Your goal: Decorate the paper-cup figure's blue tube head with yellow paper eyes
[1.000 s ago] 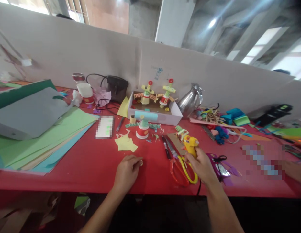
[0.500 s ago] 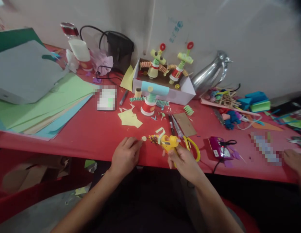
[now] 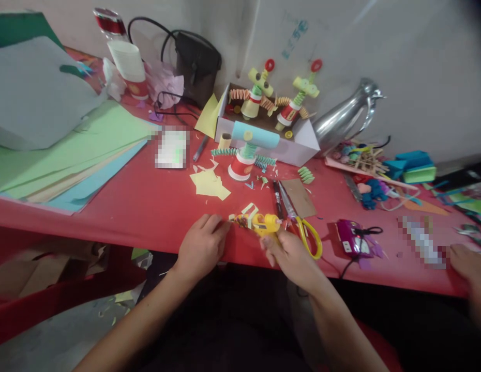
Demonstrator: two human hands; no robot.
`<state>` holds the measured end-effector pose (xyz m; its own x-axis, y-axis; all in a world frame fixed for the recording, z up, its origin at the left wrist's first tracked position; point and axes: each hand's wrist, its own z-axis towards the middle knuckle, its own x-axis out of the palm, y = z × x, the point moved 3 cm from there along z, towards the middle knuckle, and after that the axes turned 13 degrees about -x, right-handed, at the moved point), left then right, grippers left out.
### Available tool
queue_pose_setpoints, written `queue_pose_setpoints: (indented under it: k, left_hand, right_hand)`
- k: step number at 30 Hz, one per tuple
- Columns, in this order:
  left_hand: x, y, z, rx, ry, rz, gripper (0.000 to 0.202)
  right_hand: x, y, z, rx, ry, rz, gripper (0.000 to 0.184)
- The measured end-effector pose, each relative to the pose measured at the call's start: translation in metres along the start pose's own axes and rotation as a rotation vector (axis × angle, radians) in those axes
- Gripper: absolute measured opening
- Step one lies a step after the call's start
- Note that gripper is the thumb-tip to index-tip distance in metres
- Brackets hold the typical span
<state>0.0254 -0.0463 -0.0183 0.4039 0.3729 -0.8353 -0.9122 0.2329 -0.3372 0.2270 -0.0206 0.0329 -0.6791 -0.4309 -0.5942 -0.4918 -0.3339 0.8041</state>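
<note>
Head view: at the near edge of the red surface [image 3: 147, 206], about its middle, the right hand [image 3: 290, 253] is wrapped around the grip of a yellow glue gun [image 3: 266, 223]. The gun lies low over the surface with its nozzle pointing left. The left hand [image 3: 201, 245] is curled closed just beside the nozzle, thumb and fingertips pinched together; whatever they pinch is too small to tell. A pale green paper strip [image 3: 250, 209] loops up just behind the gun's tip.

Yellow-handled scissors [image 3: 308, 237] lie just right of the gun, and a purple device [image 3: 351, 243] lies further right. Further back stands a paper-cup figure [image 3: 242, 155], in front of a white box [image 3: 298, 147] that holds two similar figures. A metal jug [image 3: 343, 119] leans near the back edge. Stacked coloured paper [image 3: 70, 160] covers the left end. Another person's hand [image 3: 467, 263] rests at the right edge.
</note>
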Motion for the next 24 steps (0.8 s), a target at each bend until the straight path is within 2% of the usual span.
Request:
queue_pose_setpoints:
  k: [12,18,24]
  left_hand:
    - [0.002,0.0,-0.001,-0.008,0.014,0.015,0.024]
    - [-0.001,-0.002,0.001,0.0,0.022,0.023,0.02]
    - [-0.002,-0.002,0.001,0.002,0.017,0.051,0.018]
  right_hand:
    - [-0.005,0.008,0.007,-0.011,0.016,-0.052,0.038]
    - [-0.008,0.016,0.01,-0.057,0.037,-0.119,0.037]
    - [-0.011,0.017,0.011,-0.02,0.069,-0.161,0.042]
